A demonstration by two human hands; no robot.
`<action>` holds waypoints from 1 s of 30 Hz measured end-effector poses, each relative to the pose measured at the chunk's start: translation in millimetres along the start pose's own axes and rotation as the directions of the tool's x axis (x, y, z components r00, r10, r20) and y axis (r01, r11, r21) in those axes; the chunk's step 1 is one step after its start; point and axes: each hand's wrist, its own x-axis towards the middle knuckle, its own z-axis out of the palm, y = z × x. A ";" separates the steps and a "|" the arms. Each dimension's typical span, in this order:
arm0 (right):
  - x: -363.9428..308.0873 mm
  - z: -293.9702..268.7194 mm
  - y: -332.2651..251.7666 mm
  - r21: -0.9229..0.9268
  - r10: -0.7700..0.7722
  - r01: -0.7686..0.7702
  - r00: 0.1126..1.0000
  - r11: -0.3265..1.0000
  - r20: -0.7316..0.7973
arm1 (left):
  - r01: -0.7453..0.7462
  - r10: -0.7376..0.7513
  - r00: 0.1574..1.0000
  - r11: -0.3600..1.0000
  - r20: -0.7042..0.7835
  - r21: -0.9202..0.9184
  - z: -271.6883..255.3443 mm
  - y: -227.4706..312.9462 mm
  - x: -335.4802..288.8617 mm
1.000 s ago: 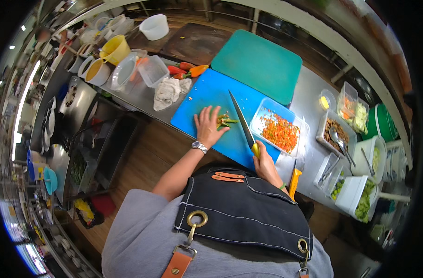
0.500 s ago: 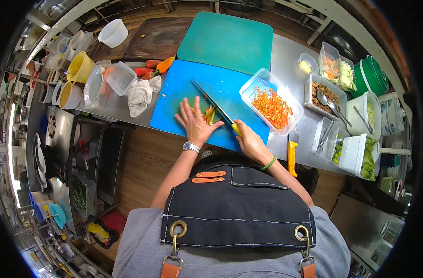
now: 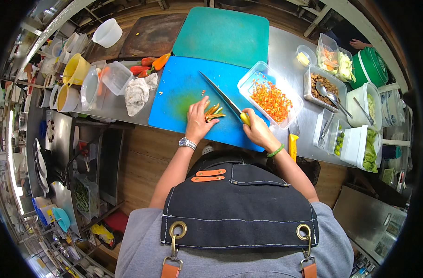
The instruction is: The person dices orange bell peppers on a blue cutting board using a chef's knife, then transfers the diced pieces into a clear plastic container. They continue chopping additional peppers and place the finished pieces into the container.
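Broadly, we work at a steel bench [image 3: 290, 51] with a blue cutting board [image 3: 183, 92] laid near its front edge, within easy reach. Our right hand [image 3: 258, 132] wraps its grip around the yellow handle of a long knife [image 3: 220, 97], blade angled across the board. Our left hand [image 3: 198, 121] lies flat, fingers pinning thin orange pepper strips [image 3: 214, 112] beside the blade.
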 end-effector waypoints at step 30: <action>0.7 11.7 1.8 -0.061 -0.065 0.069 0.995 0.996 0.070 | 0.021 -0.023 0.998 0.999 -0.061 -0.044 5.8 13.3 3.1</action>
